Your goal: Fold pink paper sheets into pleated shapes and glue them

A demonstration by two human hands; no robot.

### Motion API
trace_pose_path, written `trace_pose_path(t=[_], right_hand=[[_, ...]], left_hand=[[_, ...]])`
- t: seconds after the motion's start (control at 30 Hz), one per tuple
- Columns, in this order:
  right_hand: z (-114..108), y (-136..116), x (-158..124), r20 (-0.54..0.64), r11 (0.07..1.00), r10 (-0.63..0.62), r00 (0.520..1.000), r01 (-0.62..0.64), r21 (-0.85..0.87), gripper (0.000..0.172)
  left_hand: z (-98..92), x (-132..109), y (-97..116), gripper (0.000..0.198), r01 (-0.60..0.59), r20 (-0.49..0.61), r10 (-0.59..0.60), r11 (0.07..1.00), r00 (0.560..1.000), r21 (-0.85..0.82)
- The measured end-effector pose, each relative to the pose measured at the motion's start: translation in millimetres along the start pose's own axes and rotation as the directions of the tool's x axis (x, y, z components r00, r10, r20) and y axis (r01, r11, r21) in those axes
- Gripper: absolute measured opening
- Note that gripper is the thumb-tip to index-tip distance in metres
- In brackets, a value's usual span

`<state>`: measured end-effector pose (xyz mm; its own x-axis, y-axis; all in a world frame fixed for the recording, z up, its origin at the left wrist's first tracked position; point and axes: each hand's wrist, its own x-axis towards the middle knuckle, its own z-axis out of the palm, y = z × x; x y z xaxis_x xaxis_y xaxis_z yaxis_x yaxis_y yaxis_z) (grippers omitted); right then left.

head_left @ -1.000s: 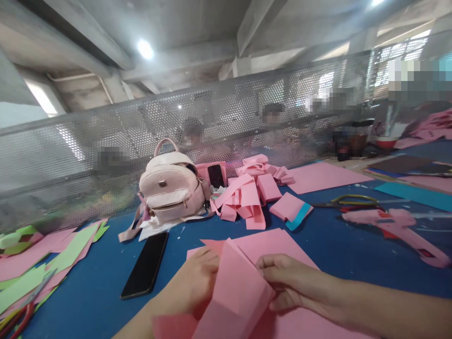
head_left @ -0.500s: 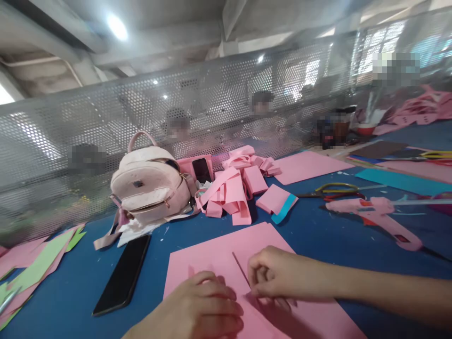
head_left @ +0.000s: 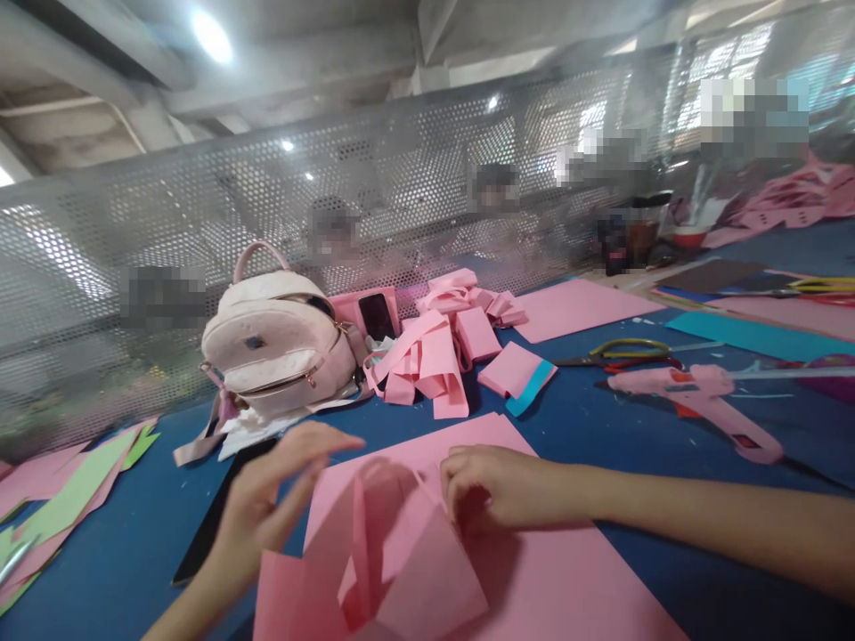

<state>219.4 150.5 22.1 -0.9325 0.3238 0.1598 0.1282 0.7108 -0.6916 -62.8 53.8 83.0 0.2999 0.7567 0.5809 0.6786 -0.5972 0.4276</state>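
Note:
A piece of folded pink paper (head_left: 434, 570) stands partly unfolded, its flaps raised, on a larger flat pink sheet (head_left: 574, 588). My right hand (head_left: 491, 490) is closed at the folded paper's upper right edge, fingers curled and thumb side down; the fingertips are partly hidden. To the left, my left hand (head_left: 280, 485) is raised with its thumb and fingers apart and nothing between them. It hovers beside the folded paper and covers part of a black phone (head_left: 217, 516) lying on the blue table (head_left: 134, 534).
A pale pink backpack (head_left: 280, 343) stands behind, beside a heap of pink paper strips (head_left: 427, 356). At right lie scissors (head_left: 628, 352) and a pink glue gun (head_left: 708, 401) with its cord. Green and pink sheets (head_left: 73, 499) lie left. A perforated metal screen (head_left: 401, 196) borders the back.
My left hand has lifted off the paper and moved left and up, its fingers spreading. The folded paper now stands up with its flaps open. My right hand has shifted slightly left.

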Motion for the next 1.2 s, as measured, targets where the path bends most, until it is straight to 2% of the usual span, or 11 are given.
trace_pose_path(t=[0.03,0.1,0.17,0.23,0.3,0.4,0.53,0.67,0.87,1.1,1.2], right_hand=[[1.6,2.6,-0.2,-0.045,0.999,0.045,0.998,-0.045,0.007,0.024],[4.1,6.2,-1.1,-0.127,0.992,0.13,0.983,-0.129,0.011,0.022],[6.2,7.0,-2.5,-0.188,0.983,0.183,0.965,-0.185,0.007,0.021],[9.2,5.0,-4.1,-0.241,0.975,0.217,0.946,-0.221,0.008,0.02],[13.5,1.4,-5.7,-0.277,0.973,0.224,0.935,-0.231,0.005,0.02],[20.1,-3.2,-7.5,-0.291,0.98,0.193,0.937,-0.201,0.001,0.022],[22.0,-2.7,-10.1,-0.265,0.993,0.12,0.957,-0.113,0.042,0.025],[17.6,0.5,-13.8,-0.241,0.993,0.12,0.963,-0.112,0.044,0.021],[14.9,-4.1,-16.6,-0.225,0.99,0.14,0.964,-0.134,0.045,0.013],[19.4,-9.4,-16.7,-0.253,0.976,0.198,0.947,-0.167,0.14,0.011],[20.6,-16.5,-15.9,-0.252,0.958,0.239,0.938,-0.186,0.218,0.009]], left_hand=[[-5.7,-1.9,-3.6,0.024,0.124,-0.187,-0.119,0.992,0.975,0.015],[-11.6,-7.6,-6.6,0.023,0.291,-0.468,-0.278,0.956,0.839,-0.046],[-10.4,-14.8,-3.8,0.023,0.26,-0.599,-0.27,0.96,0.754,-0.105],[-4.0,-22.7,2.5,0.023,0.133,-0.63,-0.131,0.99,0.766,-0.045],[4.7,-30.5,9.9,0.033,-0.024,-0.56,0.099,0.99,0.823,0.14],[19.7,-40.6,21.1,0.037,-0.308,-0.262,0.414,0.879,0.872,0.365],[43.8,-47.9,33.5,0.033,-0.603,0.111,0.631,0.655,0.768,0.455],[66.4,-46.6,34.3,0.035,-0.587,0.216,0.563,0.641,0.798,0.495],[66.8,-32.1,24.0,0.04,-0.397,0.115,0.411,0.713,0.905,0.578],[66.0,-30.2,36.7,0.079,-0.279,0.15,0.236,0.793,0.96,0.541],[75.1,-35.3,40.8,0.081,-0.18,0.045,0.184,0.837,0.982,0.517]])
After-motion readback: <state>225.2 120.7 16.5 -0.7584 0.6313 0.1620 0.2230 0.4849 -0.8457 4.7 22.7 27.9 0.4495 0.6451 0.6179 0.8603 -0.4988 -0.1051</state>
